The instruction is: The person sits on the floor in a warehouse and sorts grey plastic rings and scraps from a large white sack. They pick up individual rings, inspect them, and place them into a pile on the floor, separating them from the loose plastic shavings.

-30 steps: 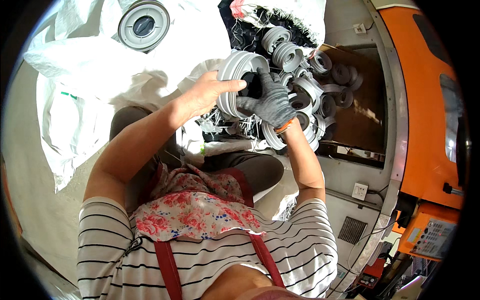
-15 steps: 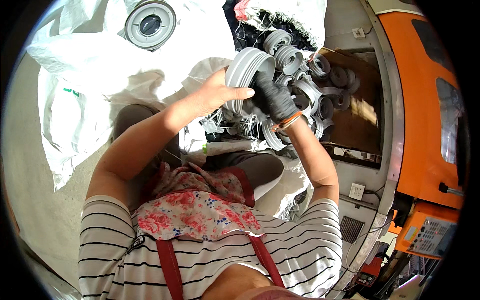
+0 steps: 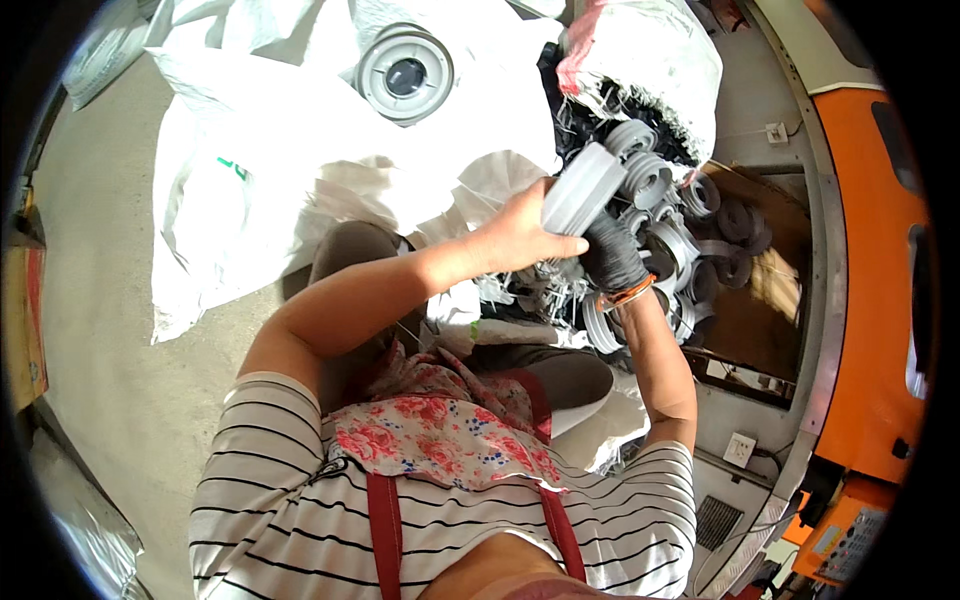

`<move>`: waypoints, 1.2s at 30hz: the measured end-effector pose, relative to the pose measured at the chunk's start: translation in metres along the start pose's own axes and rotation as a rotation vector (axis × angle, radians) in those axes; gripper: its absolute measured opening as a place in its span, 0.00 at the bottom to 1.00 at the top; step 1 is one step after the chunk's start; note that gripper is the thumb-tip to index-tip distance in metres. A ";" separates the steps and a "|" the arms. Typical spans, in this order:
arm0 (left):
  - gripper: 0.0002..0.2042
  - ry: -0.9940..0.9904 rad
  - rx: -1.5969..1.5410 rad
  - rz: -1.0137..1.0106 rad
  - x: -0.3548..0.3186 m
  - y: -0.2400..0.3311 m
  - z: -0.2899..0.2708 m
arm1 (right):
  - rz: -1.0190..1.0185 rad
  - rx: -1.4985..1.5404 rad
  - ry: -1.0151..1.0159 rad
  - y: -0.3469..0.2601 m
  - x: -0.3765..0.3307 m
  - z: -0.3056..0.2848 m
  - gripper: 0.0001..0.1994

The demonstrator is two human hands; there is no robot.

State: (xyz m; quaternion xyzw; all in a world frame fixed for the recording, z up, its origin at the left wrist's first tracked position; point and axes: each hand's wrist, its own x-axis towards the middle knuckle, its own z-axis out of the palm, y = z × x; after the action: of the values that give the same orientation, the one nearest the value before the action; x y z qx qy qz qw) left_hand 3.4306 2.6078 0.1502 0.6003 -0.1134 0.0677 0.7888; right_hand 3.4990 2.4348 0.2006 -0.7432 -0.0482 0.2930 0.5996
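My left hand [image 3: 528, 232] grips a ribbed grey plastic ring [image 3: 583, 190], with the thumb on its near side and the fingers behind it. The ring is tilted so its grooved outer wall faces me and its opening is turned away. My right hand [image 3: 613, 256], in a black glove with an orange band at the wrist, is closed against the ring's lower right edge. Its fingertips are hidden, so whatever they hold cannot be made out. Beyond and to the right lies a heap of similar grey rings [image 3: 647, 178].
A white sack [image 3: 660, 50] with black pieces stands behind the heap. On white sheeting [image 3: 290, 130] to the left rests a round grey part [image 3: 405, 75]. Brown board [image 3: 775, 290] lies under the rings at right, beside an orange machine [image 3: 870, 260].
The ring has turned, so its opening no longer shows. My gloved hand has shifted from inside the opening to the ring's lower right edge. The whole view has swung left.
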 end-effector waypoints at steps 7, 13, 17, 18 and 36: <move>0.43 0.300 1.110 0.091 0.034 0.077 -0.083 | -0.228 -0.659 0.214 -0.015 0.078 -0.001 0.21; 0.38 0.558 1.757 -0.059 0.107 0.131 -0.295 | -0.271 -1.110 0.258 -0.010 0.187 0.045 0.45; 0.59 0.642 2.034 -0.874 0.073 0.116 -0.389 | -0.052 -1.188 0.190 -0.007 0.233 0.098 0.50; 0.58 0.587 1.932 -0.980 0.063 0.103 -0.398 | -0.010 -1.174 0.256 0.007 0.246 0.102 0.50; 0.07 1.256 0.344 0.156 0.040 0.277 -0.475 | -0.828 -0.714 0.736 -0.149 0.383 0.077 0.21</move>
State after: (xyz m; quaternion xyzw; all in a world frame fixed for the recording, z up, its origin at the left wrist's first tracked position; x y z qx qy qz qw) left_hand 3.4482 3.1387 0.2980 0.5540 0.3381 0.4796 0.5905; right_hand 3.8181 2.7046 0.1849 -0.8681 -0.2160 -0.2690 0.3569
